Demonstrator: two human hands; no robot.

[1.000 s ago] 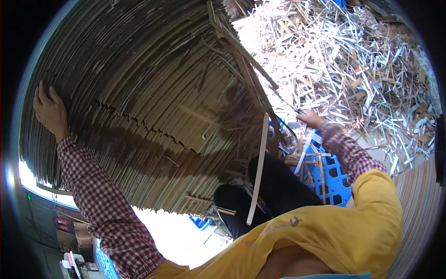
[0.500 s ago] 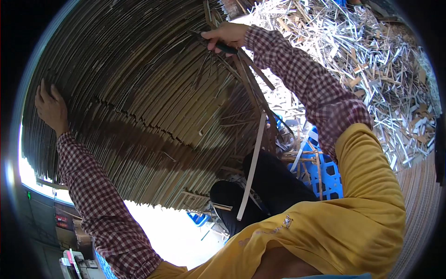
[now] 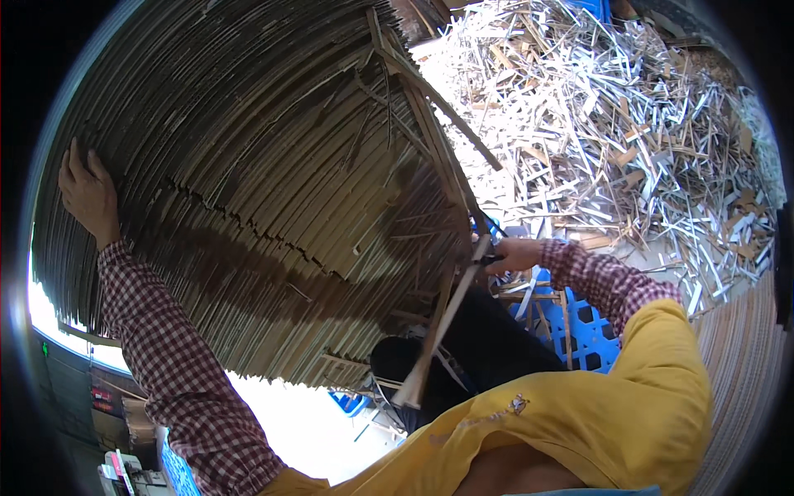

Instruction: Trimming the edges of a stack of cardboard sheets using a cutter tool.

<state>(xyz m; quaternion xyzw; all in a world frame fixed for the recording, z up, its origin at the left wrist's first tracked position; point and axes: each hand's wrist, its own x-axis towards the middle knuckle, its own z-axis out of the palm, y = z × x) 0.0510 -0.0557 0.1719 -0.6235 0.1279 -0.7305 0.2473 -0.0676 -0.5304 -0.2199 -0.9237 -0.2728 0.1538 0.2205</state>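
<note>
A big stack of thin brown cardboard sheets (image 3: 273, 198) fills the left and middle, its layered edges facing me. My left hand (image 3: 89, 188) lies against the stack's far left side, open, fingers stretched out. My right hand (image 3: 517, 255) is closed around dark-handled pliers (image 3: 492, 255), beside the stack's right edge and above my knees. At the pliers' tip is the upper end of a pale, motion-blurred strip (image 3: 442, 326); whether the jaws grip it I cannot tell. Loose brown cardboard strips (image 3: 438, 149) hang down the stack's right edge.
A wide heap of cut strips and scraps (image 3: 604, 124) covers the floor at the right. Below my right forearm is a blue plastic lattice crate (image 3: 579, 326). Another layered stack (image 3: 732, 355) stands at the right rim. My dark-trousered knees (image 3: 496, 331) are against the stack's near side.
My right hand has moved with the pliers from the stack's top right down toward me, to the pale strip. That strip has shifted and blurred. My left hand has stayed on the stack.
</note>
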